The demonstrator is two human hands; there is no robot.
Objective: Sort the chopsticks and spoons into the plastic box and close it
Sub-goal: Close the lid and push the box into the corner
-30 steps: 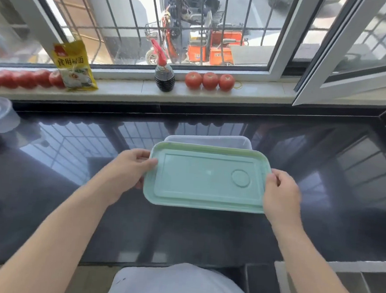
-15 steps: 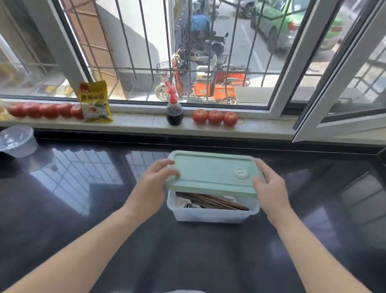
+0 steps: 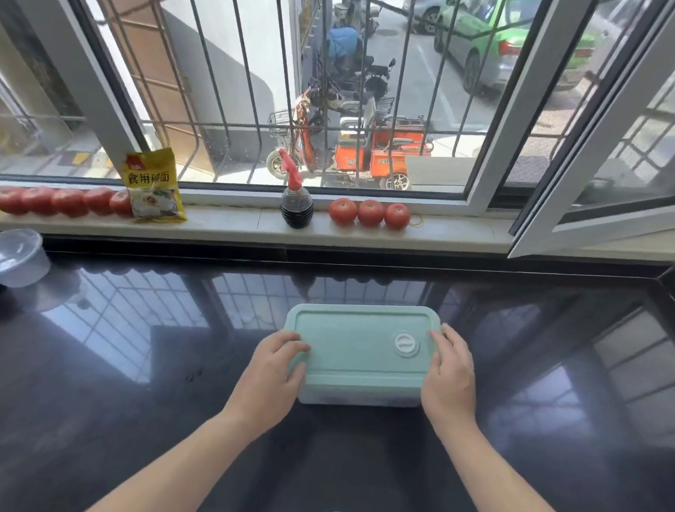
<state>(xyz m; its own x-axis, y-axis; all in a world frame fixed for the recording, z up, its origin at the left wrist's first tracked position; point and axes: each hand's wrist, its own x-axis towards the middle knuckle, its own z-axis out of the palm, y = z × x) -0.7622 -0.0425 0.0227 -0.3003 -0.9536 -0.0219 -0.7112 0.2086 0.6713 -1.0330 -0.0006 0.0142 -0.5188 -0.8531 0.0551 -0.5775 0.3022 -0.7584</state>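
Closing the plastic box [image 3: 356, 400] at lower centre: left hand [image 3: 274, 366] and right hand [image 3: 449, 375] press flat on its green lid [image 3: 355, 348]; next, even downward pressure along the edges.

eight tomatoes [image 3: 370, 213], one box [image 3: 357, 398], two hands [image 3: 274, 366]

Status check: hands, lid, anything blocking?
Left hand and right hand pressing flat on green lid. Lid sits on plastic box. Nothing in the way on counter.
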